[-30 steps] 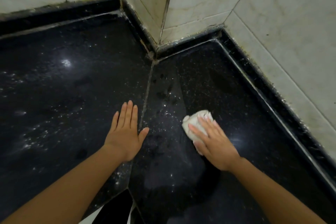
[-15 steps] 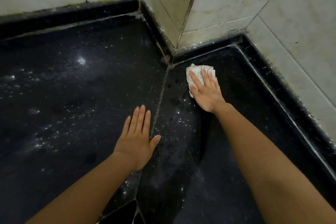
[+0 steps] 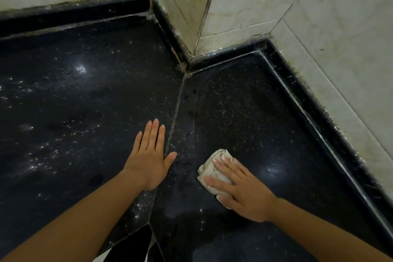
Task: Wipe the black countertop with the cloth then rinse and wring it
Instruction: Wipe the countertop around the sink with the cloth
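Cloth: off-white, bunched into a wad; lies on the right slab of the countertop, right of the seam, near the front edge.
Right hand: palm down on top of the cloth, fingers straight and slightly spread, pressing the wad flat to the stone; not curled round it; the cloth's far and left edges show past the fingertips.
Left hand: flat on the left slab, palm down, fingers straight and close together, thumb splayed with its tip at the seam; holds nothing.
Hands, relation: apart, one on either side of the seam, not touching.
Countertop: black speckled stone, L-shaped round a wall corner; white specks and droplets scattered on the left slab; the right slab is darker, with a smeared sheen.
Seam: pale grout line running from the wall corner toward the front edge.
Wall: cream tiles with stained grout above a black raised rim.
Change, cloth: half a second ago it was up by the wall corner with the right arm stretched out; now drawn back toward the front edge.
Change, left hand: same flat pose, same spot beside the seam.
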